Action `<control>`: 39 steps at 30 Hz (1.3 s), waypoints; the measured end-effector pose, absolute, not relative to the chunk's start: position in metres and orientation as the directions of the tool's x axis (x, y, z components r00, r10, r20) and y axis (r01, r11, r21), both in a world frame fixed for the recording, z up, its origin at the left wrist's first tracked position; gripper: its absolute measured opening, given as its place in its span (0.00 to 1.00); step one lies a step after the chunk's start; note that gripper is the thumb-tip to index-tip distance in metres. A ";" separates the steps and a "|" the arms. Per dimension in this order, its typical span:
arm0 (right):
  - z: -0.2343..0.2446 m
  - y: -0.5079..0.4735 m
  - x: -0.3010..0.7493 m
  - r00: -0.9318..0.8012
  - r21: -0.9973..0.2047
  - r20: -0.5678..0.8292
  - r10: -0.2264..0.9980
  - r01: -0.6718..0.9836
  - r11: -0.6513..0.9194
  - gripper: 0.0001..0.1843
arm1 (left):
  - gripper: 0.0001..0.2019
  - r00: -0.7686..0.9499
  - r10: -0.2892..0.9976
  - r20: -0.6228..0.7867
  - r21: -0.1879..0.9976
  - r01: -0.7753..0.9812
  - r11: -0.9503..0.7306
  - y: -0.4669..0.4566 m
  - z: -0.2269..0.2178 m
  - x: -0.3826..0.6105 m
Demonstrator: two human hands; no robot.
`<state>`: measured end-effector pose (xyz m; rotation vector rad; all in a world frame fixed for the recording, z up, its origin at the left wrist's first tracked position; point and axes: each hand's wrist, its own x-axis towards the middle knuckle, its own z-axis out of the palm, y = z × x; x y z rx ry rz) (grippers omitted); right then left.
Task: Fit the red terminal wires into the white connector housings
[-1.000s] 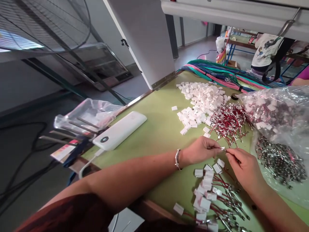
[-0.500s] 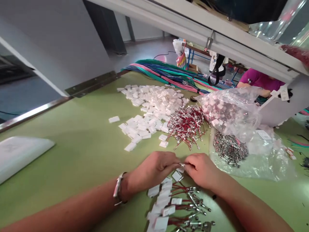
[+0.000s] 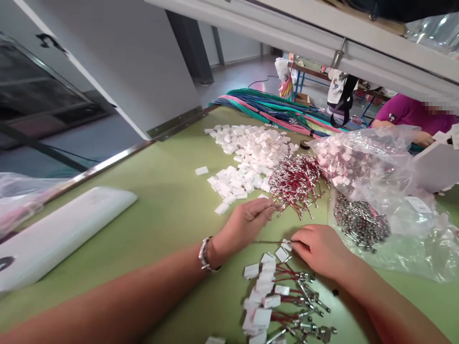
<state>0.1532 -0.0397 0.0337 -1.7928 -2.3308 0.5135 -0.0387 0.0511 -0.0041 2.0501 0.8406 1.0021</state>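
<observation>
My left hand [image 3: 251, 219] reaches to the near edge of a heap of short red wires with silver terminals [image 3: 296, 179]. Its fingers are pinched together at the wire ends; what is between them is too small to make out. Lower right, my right hand [image 3: 319, 246] is closed on a thin dark-red wire [image 3: 270, 242] that sticks out to the left of the fingers. Just below it lie rows of finished-looking pieces: white plastic housings [image 3: 263, 286] with red wires, ending in metal fittings [image 3: 315, 296].
Loose white housings [image 3: 247, 153] are heaped behind my left hand. Clear bags with white parts [image 3: 351, 162] and dark metal parts [image 3: 360, 222] lie to the right. Bundled cables [image 3: 265, 110] cross the back. A white padded roll [image 3: 71, 234] lies left. Beyond sits a person in purple [image 3: 412, 114].
My left hand has parted from my right and moved up to the red wire heap. The right hand stays low, with the wire now showing. The view has shifted left.
</observation>
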 end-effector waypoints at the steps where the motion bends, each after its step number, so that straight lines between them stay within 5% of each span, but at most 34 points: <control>1: 0.034 -0.040 0.154 -0.273 -0.356 -0.074 0.959 0.906 0.231 0.10 | 0.12 0.502 0.772 0.390 0.792 0.244 -0.559 0.051 -0.004 -0.038; 11: 0.020 -0.029 0.167 -0.167 -0.326 0.134 0.977 0.923 0.202 0.12 | 0.12 0.644 0.516 0.565 0.592 0.119 -0.797 0.043 -0.002 -0.024; 16: 0.020 -0.031 0.164 -0.181 -0.184 0.023 0.983 0.966 0.182 0.10 | 0.14 0.692 0.513 0.509 0.551 0.196 -0.811 0.039 -0.009 -0.027; 20: 0.036 -0.029 0.184 -0.209 -0.256 0.024 0.978 0.944 0.208 0.10 | 0.15 0.776 0.455 0.437 0.506 0.206 -0.837 0.039 -0.012 -0.029; 24: 0.049 -0.024 0.210 -0.096 -0.326 0.250 0.964 0.929 0.177 0.12 | 0.14 0.792 0.418 0.446 0.555 0.122 -0.823 0.031 -0.003 -0.026; 28: 0.053 -0.025 0.212 -0.097 -0.301 0.327 0.940 0.932 0.201 0.12 | 0.12 0.863 0.270 0.427 0.577 -0.030 -0.816 0.024 0.003 -0.023; 32: 0.060 -0.030 0.207 -0.126 -0.247 0.336 0.933 0.945 0.216 0.12 | 0.12 0.874 0.250 0.416 0.583 -0.044 -0.811 0.018 0.003 -0.028; 39: 0.089 -0.036 0.234 0.029 -0.258 0.215 0.976 0.966 0.028 0.12 | 0.10 0.904 0.276 0.326 0.775 -0.088 -0.625 0.009 0.007 -0.027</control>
